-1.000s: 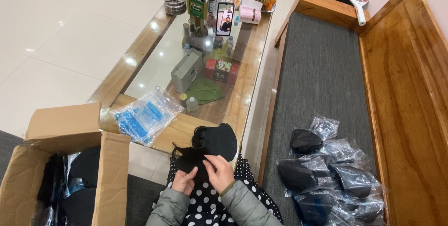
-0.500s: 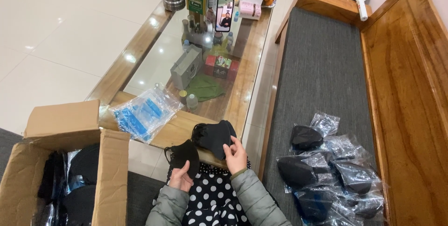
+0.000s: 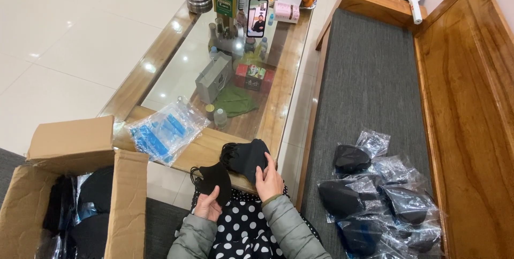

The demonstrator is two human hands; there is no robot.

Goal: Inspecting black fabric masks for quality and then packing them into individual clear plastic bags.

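My left hand (image 3: pixel 207 205) holds a single black face mask (image 3: pixel 213 179) above my polka-dot lap. Just to its right, my right hand (image 3: pixel 269 180) grips a stack of black face masks (image 3: pixel 246 157) at the near corner of the glass-topped wooden table (image 3: pixel 160 55). The single mask hangs a little apart from the stack. Both hands are close together in front of my body, with grey sleeves showing below them.
An open cardboard box (image 3: pixel 64 195) with dark bagged items stands at my left. A clear bag of blue-printed packets (image 3: pixel 163 130) lies on the table corner. Several bagged black masks (image 3: pixel 375 195) lie on the grey bench cushion (image 3: pixel 369 77). A phone (image 3: pixel 257 17), bottles and fruit crowd the far table.
My hands have drawn apart: the left now holds one mask separated from the stack, which the right hand has lifted toward the table corner.
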